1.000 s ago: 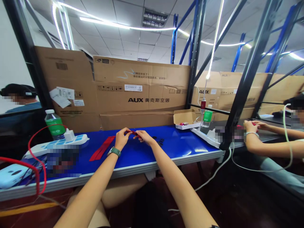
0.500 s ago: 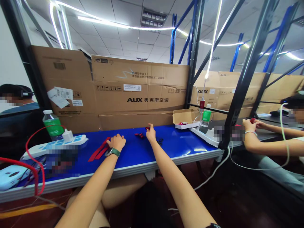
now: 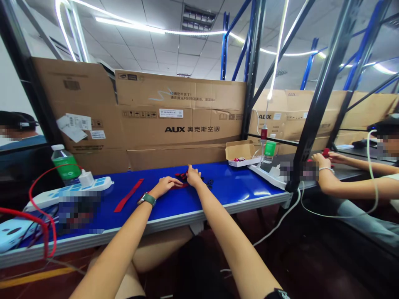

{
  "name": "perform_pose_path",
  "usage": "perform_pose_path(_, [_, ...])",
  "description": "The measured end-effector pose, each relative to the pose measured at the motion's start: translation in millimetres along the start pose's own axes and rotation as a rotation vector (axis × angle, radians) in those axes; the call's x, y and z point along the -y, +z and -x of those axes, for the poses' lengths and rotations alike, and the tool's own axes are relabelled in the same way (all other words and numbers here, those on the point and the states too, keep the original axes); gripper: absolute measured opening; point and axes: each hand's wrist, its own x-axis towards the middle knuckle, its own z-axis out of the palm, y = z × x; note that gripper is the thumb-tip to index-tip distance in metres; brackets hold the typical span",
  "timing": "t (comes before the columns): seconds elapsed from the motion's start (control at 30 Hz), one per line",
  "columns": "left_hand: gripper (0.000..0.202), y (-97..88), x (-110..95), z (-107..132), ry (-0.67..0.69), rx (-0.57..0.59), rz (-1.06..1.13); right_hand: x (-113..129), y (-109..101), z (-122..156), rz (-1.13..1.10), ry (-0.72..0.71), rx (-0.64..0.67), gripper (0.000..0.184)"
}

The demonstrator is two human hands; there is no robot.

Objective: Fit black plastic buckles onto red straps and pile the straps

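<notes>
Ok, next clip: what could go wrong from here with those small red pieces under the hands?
The small red and black pieces lie loose right by the left hand and right hand, so a slip could scatter them. The red strip lies loose near the front edge of the blue bench and might get swept off.

- The left hand [image 3: 165, 187] has slid rightward off the red strap [image 3: 129, 195] and now lies flat, fingers reaching the small red pieces [image 3: 182, 179].
- The strap, forked a moment ago, now lies as one straight strip.
- Those pieces, apart before, sit bunched beneath the right hand [image 3: 193, 176], fingertips down on them.
</notes>
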Motion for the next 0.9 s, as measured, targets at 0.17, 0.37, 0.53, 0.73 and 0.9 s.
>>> perform_pose_path(0.17, [0.034, -4.3, -3, 1, 0.023, -0.169, -0.153, 5, -12, 14, 0.175, 0.149, -0.235, 0.047])
perform_pose_path(0.37, [0.028, -1.0, -10, 7, -0.005, -0.037, -0.379, -2, -26, 17, 0.085, 0.434, -0.211, 0.040])
perform_pose_path(0.53, [0.045, 7.1, -13, 6, 0.027, 0.058, -0.435, -5, -25, 15, 0.085, 0.413, -0.108, 0.053])
perform_pose_path(0.73, [0.069, 14.7, -17, 3, 0.089, 0.122, -0.516, -8, -22, 15, 0.110, 0.343, -0.082, 0.062])
perform_pose_path(0.9, [0.073, 17.4, -23, 0, 0.133, 0.172, -0.606, -9, -24, 14, 0.147, 0.338, -0.043, 0.050])
